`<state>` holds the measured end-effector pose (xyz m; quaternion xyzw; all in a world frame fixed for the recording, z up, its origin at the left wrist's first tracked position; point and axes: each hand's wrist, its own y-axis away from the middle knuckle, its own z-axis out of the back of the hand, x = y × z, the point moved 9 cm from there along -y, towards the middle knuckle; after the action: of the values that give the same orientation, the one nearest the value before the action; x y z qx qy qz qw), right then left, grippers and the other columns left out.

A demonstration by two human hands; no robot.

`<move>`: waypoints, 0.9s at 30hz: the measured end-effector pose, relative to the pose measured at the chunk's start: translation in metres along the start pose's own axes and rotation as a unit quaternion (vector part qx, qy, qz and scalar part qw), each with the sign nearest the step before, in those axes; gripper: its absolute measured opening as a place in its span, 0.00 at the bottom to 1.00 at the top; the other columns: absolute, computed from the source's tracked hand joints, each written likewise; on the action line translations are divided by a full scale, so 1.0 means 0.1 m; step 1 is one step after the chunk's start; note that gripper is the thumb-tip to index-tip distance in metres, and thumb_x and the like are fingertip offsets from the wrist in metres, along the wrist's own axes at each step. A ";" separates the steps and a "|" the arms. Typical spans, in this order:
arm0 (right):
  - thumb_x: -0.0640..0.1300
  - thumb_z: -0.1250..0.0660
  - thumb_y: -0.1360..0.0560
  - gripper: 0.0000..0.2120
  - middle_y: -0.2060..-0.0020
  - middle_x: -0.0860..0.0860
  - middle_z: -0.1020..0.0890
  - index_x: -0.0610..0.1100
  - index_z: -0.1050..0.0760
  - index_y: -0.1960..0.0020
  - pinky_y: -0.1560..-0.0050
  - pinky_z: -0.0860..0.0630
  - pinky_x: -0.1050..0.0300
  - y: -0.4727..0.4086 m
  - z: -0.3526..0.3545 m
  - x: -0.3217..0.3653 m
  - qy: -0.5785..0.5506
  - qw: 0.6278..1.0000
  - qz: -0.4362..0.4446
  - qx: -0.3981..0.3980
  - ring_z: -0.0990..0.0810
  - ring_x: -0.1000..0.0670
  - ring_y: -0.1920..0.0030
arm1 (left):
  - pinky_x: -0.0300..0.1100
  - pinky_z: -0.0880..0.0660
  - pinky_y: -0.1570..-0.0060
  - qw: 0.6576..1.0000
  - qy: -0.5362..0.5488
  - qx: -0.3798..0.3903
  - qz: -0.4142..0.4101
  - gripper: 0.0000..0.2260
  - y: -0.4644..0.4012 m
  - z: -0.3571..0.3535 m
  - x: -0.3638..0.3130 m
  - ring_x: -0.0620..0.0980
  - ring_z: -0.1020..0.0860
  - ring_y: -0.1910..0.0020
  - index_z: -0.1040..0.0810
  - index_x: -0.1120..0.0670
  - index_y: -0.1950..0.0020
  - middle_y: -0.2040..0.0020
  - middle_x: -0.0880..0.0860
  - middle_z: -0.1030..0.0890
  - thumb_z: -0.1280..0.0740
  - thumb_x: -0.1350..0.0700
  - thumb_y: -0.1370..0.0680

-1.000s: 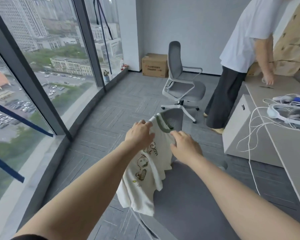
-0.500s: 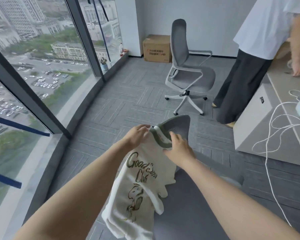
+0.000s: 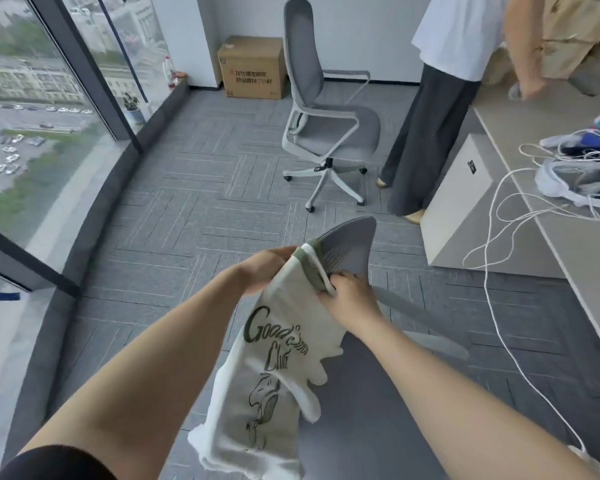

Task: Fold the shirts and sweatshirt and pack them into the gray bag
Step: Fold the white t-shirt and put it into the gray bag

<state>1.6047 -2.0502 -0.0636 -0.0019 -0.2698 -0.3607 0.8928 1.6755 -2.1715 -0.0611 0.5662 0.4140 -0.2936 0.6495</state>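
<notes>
Shirt [image 3: 274, 386] hangs unfolded below the left hand [image 3: 267, 268] and right hand [image 3: 349, 296], both clenched on its collar; folding and packing remain.

Both forearms stretched forward; left hand [image 3: 269, 271] and right hand [image 3: 349, 299] close together, fingers [image 3: 340, 277] clenched.

Two office chairs [image 3: 329, 109] [image 3: 347, 247], one shirt [image 3: 274, 358], one cardboard box [image 3: 252, 67], two hands [image 3: 267, 268] [image 3: 352, 299].
</notes>
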 end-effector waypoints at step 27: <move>0.44 0.31 0.27 0.06 0.70 0.59 0.25 0.50 0.27 0.60 0.70 0.35 0.65 1.32 2.01 -0.53 -0.162 0.951 -0.042 -0.262 0.28 0.58 0.70 | 0.42 0.35 0.62 0.910 -0.222 -0.136 -0.322 0.08 0.60 -0.96 -2.01 0.47 0.32 0.64 0.26 0.60 0.59 0.65 0.49 0.28 0.40 0.57 0.30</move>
<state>1.5622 -1.8788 0.1076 -0.2823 -0.3067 -0.4511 0.7892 1.6088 -2.0837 0.1418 0.2285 0.4548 -0.5460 0.6655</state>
